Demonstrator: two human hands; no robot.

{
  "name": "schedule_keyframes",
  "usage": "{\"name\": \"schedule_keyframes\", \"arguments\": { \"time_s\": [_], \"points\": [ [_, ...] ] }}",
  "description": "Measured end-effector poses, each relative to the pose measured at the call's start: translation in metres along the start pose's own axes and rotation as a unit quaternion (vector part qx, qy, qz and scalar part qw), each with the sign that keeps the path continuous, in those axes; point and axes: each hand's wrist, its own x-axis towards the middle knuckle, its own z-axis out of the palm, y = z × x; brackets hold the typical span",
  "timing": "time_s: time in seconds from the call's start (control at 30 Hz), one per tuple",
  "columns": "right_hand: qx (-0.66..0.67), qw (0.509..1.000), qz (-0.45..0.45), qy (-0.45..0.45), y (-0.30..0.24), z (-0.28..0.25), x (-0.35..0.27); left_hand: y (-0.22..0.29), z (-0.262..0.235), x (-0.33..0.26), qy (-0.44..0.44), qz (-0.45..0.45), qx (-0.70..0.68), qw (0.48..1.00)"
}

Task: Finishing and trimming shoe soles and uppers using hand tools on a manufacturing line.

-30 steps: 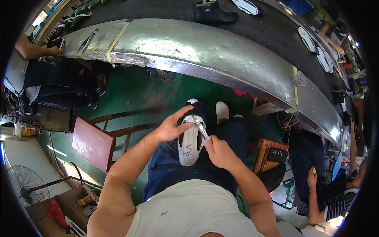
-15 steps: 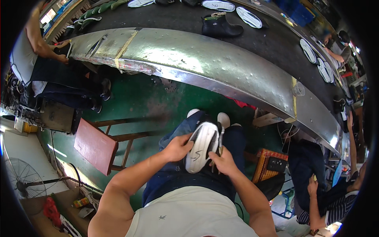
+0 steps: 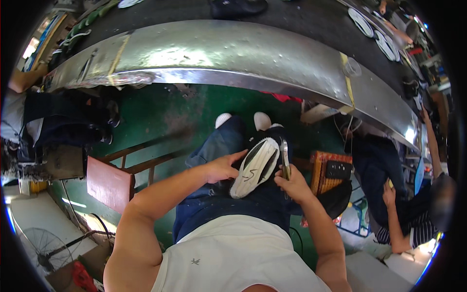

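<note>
- Shoe (image 3: 256, 168), sole-up and aslant, sits over the person's lap between the two hands, its pale sole carrying a dark hand-drawn mark.
- The left hand (image 3: 223, 168) is at the sole's left edge, thumb and forefinger spread; its other fingers are hidden, so I cannot tell how firmly it holds.
- The right hand (image 3: 291, 183) is wrapped around a metal tool (image 3: 285, 155), whose head stands just beside the shoe's right edge; whether they touch is unclear.
- A loose left hand could let the shoe roll or twist on the trousers (image 3: 204, 214) under any sideways push.
- The tool's head might skid off the curved edge if angled badly, scratching the pale sole or nicking the upper.
- Should both holds slacken, the shoe could slide between the knees onto the green floor (image 3: 194, 114).
</note>
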Motion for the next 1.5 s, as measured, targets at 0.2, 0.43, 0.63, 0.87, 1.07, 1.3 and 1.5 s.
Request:
{"name": "schedule_keyframes", "arguments": {
  "time_s": [0.2, 0.43, 0.63, 0.87, 1.07, 1.3, 1.5],
  "points": [
    [-0.091, 0.990, 0.065, -0.090, -0.018, -0.024, -0.056, -0.042, 0.028, 0.016, 0.147, 0.086, 0.161, 0.972],
    [-0.363, 0.906, -0.183, -0.114, -0.033, -0.022, -0.039, -0.031, 0.050, 0.023, 0.160, 0.075, 0.105, 0.979],
    [-0.462, 0.865, -0.110, -0.162, -0.070, -0.028, -0.020, -0.037, 0.062, 0.032, 0.204, 0.054, 0.116, 0.971],
    [-0.587, 0.731, 0.061, -0.342, -0.156, -0.011, 0.027, -0.050, 0.068, 0.030, 0.209, 0.056, 0.104, 0.971],
    [-0.437, 0.862, -0.059, -0.250, -0.083, -0.012, 0.015, -0.009, 0.068, 0.015, 0.160, 0.037, -0.433, 0.886],
    [-0.286, 0.951, -0.117, -0.023, 0.002, 0.036, -0.027, -0.051, 0.066, 0.074, 0.462, 0.043, 0.014, 0.886],
    [-0.298, 0.938, 0.007, -0.179, -0.048, -0.013, -0.031, -0.048, 0.077, 0.066, 0.467, 0.045, 0.171, 0.866]
  ]
}}
